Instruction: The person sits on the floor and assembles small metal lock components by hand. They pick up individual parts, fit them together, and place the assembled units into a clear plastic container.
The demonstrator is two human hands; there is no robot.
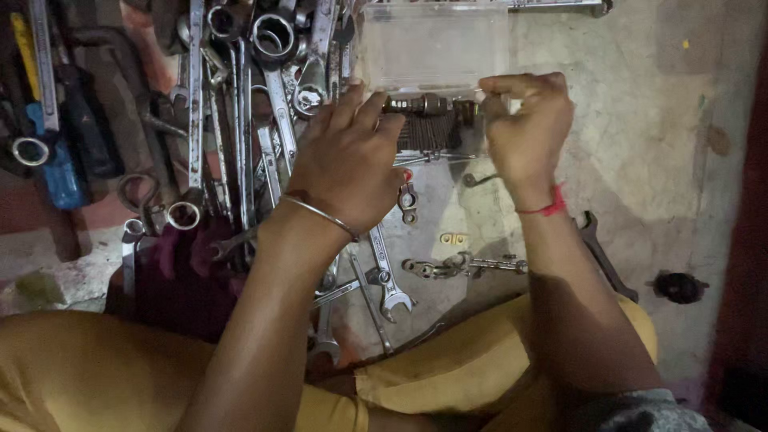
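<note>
1. One clear plastic box (432, 48), lid raised, resting on the concrete floor (640, 120) straight ahead, between both hands.
2. Rows of dark bits (432, 132) inside the box; count uncertain, too blurred.
3. Left hand (348, 164), fingers curled loosely, fingertips touching the box's left front edge; one thin metal bangle (320, 214) at the wrist.
4. Right hand (528, 128), pinched shut on the box's right front corner; one red thread (546, 208) at the wrist.
5. Many steel wrenches (240, 120) heaped at left; one blue-handled tool (56, 168) beside them.
</note>
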